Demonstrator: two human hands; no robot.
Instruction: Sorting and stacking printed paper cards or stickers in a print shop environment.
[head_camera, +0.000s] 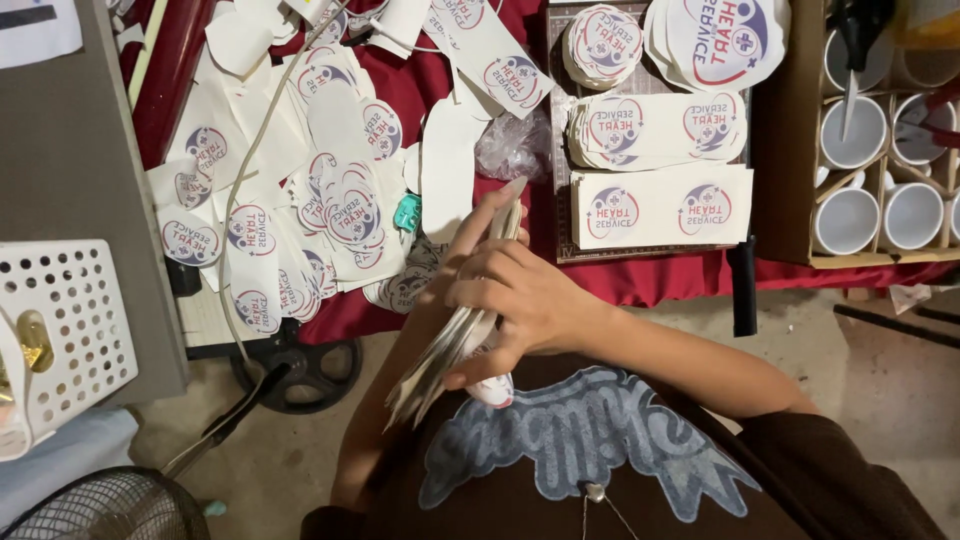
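Stack of cut-out stickers held on edge between both hands, in front of the table's near edge

The stack of paper stickers (455, 345) was carried by no surface: it was held on edge over the person's lap, just short of the near edge of the red-covered table (640, 280), its long axis slanting from low near the body up and away toward that edge. The right hand (520, 300) lay over its right face, fingers curled shut around it with the thumb under the lower end, and was plainly the nearer hand. The left hand (478, 228) pressed the opposite face (mostly hidden behind the stack), fingers stretched along the upper end, flat rather than spread. Loose cut stickers (330, 200) covered the table's left part; neater piles (660, 130) sat toward the right, beside a box of white mugs (870, 170).
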